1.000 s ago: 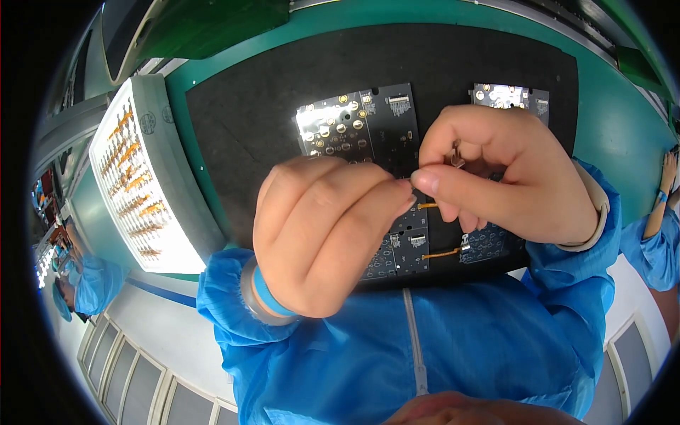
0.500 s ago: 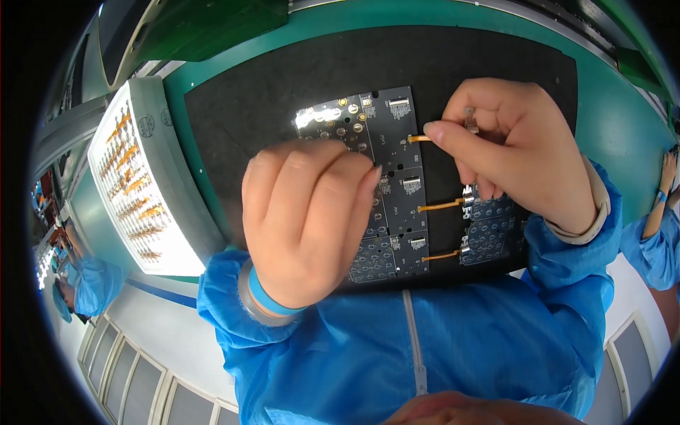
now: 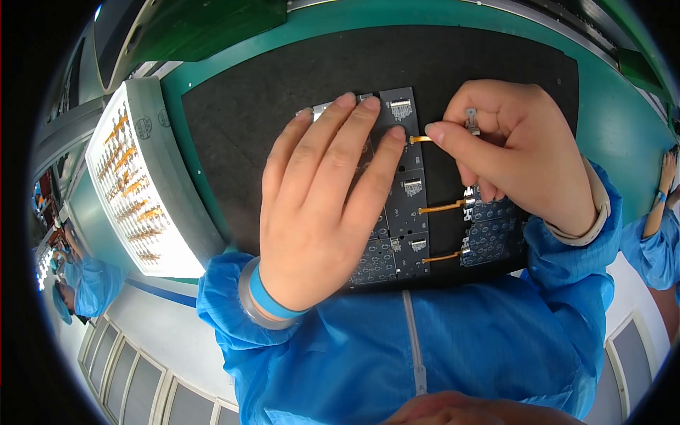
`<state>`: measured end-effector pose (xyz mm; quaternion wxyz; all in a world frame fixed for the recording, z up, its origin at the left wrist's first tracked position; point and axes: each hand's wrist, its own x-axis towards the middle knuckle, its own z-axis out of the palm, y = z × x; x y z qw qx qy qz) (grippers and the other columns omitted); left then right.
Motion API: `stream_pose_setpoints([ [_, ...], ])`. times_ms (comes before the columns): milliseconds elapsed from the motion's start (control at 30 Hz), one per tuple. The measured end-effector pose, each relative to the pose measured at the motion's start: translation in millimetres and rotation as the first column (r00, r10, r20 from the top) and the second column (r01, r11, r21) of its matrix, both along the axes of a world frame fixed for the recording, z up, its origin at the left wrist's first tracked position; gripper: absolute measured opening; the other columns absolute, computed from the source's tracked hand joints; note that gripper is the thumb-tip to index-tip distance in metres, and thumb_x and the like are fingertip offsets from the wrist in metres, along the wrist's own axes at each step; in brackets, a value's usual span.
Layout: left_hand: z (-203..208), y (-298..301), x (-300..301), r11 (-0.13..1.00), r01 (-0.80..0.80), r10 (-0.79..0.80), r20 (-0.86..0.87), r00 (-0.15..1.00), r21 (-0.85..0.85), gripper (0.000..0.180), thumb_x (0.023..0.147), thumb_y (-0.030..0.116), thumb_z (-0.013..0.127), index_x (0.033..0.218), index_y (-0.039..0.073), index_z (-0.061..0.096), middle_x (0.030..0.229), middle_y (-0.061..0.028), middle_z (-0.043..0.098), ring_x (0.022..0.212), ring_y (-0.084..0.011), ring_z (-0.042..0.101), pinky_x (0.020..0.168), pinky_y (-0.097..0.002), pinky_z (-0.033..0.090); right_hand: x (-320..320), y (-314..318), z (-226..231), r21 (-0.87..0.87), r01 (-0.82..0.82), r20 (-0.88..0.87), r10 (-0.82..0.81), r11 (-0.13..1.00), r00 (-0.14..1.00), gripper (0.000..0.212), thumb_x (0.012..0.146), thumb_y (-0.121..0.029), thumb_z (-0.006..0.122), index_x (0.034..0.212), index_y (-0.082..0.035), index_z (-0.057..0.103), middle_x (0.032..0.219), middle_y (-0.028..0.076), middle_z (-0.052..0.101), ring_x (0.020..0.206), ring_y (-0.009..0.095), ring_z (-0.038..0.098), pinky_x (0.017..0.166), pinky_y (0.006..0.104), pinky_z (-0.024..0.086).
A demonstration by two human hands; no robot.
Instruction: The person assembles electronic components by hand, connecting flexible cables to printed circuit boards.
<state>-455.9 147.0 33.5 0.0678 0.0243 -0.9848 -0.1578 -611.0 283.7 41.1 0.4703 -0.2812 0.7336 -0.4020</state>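
My left hand (image 3: 319, 191) lies with fingers spread over a black circuit board panel (image 3: 409, 159), fingertips on its upper part. Between thumb and index finger, my right hand (image 3: 520, 152) pinches an orange flex cable (image 3: 421, 139), whose left end meets the panel's right edge. A small metal-and-white connector end (image 3: 472, 120) shows by the curled fingers of that hand. Lower down, a second flex cable (image 3: 440, 207) and a third flex cable (image 3: 440, 258) bridge from the panel to dark boards (image 3: 489, 244) on the right. My left hand hides much of the panel.
Under the boards lies a black mat (image 3: 241, 106) on a green table (image 3: 602, 120). At the left stands a white tray (image 3: 188, 191) with several rows of orange flex cables. A green machine part (image 3: 212, 32) overhangs the far left. Other people in blue sit on both sides.
My left hand has opened from curled fingers and spread forward and right onto the panel. My right hand stays nearly still, pinching the flex cable.
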Motion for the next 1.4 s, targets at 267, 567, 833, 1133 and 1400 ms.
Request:
stream_pose_setpoints([
  [267, 1, 8, -2, 0.993, 0.005, -0.005, 0.001, 1.0, -0.119, 0.042, 0.072, 0.007, 0.057, 0.113, 0.014, 0.065, 0.12, -0.0158, 0.056, 0.115, -0.0328, 0.053, 0.099, -0.0451, 0.041, -1, 2, -1, -0.023, -0.038, -0.073, 0.036, 0.999, 0.997, 0.013, 0.09, -0.011, 0.059, 0.08, -0.003, 0.058, 0.055, 0.002, 0.058, 0.04, 0.003, 0.049, 0.039, 0.0172, 0.035],
  [567, -14, -4, -8, 0.999, 0.034, -0.031, -0.205, 0.978, 0.009, 0.041, 0.073, 0.005, 0.055, 0.114, 0.005, 0.06, 0.117, -0.0133, 0.057, 0.112, -0.03, 0.054, 0.098, -0.0441, 0.04, 12, 30, 59, -0.176, -0.267, -0.468, 0.158, 0.948, 0.87, 0.016, 0.087, -0.012, 0.06, 0.1, -0.003, 0.066, 0.073, 0.008, 0.067, 0.054, 0.016, 0.061, 0.052, 0.0227, 0.049],
  [833, -19, -6, -3, 0.999, 0.053, -0.049, -0.292, 0.955, 0.008, 0.038, 0.072, -0.001, 0.064, 0.109, 0.006, 0.061, 0.117, -0.01, 0.057, 0.11, -0.0298, 0.054, 0.088, -0.0403, 0.043, 48, -15, 71, -0.311, -0.346, -0.455, 0.181, 0.885, 0.872, 0.019, 0.087, -0.013, 0.06, 0.102, -0.002, 0.065, 0.079, 0.01, 0.065, 0.061, 0.017, 0.061, 0.057, 0.0241, 0.049],
  [1133, 26, -9, 65, 0.99, -0.013, 0.059, -0.329, 0.942, 0.138, 0.037, 0.07, -0.003, 0.068, 0.106, 0.003, 0.065, 0.115, -0.0152, 0.059, 0.11, -0.0337, 0.055, 0.091, -0.0402, 0.044, 77, -25, 72, -0.46, -0.473, -0.444, 0.266, 0.751, 0.856, 0.023, 0.087, -0.014, 0.06, 0.106, -0.002, 0.063, 0.088, 0.011, 0.064, 0.071, 0.019, 0.061, 0.063, 0.0259, 0.049],
  [1400, 31, -103, 152, 0.818, -0.575, 0.567, -0.202, 0.799, 0.021, 0.016, 0.077, 0.0, 0.068, 0.09, 0.003, 0.061, 0.092, -0.0098, 0.061, 0.087, -0.0242, 0.056, 0.078, -0.0327, 0.044, 83, -47, 78, -0.544, -0.504, -0.399, 0.322, 0.671, 0.859, 0.026, 0.086, -0.015, 0.06, 0.109, -0.002, 0.062, 0.095, 0.012, 0.062, 0.079, 0.02, 0.06, 0.068, 0.0276, 0.049],
])
